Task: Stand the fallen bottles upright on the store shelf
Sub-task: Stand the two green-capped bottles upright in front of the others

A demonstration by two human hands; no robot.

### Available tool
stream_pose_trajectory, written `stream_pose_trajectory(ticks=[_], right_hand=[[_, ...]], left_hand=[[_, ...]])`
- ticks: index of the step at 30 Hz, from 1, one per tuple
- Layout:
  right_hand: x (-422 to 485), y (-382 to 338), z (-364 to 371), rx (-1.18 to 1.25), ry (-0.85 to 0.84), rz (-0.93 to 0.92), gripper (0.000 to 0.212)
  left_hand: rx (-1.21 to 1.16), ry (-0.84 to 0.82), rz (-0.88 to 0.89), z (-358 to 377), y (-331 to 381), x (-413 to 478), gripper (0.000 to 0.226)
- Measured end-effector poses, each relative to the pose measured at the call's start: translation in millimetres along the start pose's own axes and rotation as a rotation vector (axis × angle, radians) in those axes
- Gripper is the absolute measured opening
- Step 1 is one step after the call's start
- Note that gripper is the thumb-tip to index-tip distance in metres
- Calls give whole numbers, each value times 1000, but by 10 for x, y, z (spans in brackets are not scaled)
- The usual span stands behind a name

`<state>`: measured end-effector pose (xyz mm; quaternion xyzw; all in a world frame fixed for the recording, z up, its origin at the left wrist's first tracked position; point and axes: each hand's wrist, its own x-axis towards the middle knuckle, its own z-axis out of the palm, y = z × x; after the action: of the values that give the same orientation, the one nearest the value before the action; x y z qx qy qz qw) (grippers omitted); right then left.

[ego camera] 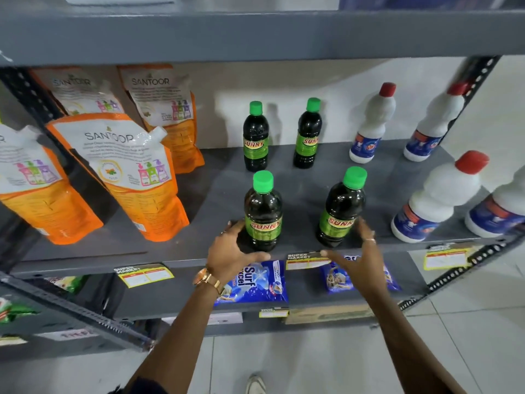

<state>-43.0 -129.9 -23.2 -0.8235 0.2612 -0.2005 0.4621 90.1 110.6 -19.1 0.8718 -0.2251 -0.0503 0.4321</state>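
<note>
Four dark Sunny bottles with green caps stand upright on the grey shelf [298, 194]: back left [255, 137], back right [308, 135], front left [262, 214], front right [341, 211]. My left hand [230, 251] sits at the base of the front left bottle. Its fingers rest against the bottle's left side and its thumb stretches along the shelf edge below the bottle. My right hand [360, 251] is spread just right of the front right bottle, with its fingers close to the label and its thumb pointing left along the shelf edge. Neither hand lifts anything.
Orange Santoor refill pouches [122, 172] lean at the left of the shelf. Several white bottles with red caps [437, 200] stand at the right. Price tags [306, 260] hang on the shelf edge. Blue Surf Excel packets [255, 282] lie on the shelf below.
</note>
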Motion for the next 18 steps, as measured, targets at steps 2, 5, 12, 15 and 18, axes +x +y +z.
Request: stream_pose_trajectory(ticks=[2,5,12,15,18], right_hand=[[120,39,11,14,-56,3,90],[170,80,28,23,-52,-2,77],[216,111,-17,-20,-127,-59,81],[223,123,-39,-21,-154,-78,82],[202,64,-93,7,-203,-103,87]], left_hand=[[-45,-6,-23,-2,30,-13,83],[-87,19,-57,8,53,-24,85],[-115,11,-93,0,78,-16,76],[-86,5,-88,-6,105,-34,78],[-24,35,-85,26,208,-75,79]])
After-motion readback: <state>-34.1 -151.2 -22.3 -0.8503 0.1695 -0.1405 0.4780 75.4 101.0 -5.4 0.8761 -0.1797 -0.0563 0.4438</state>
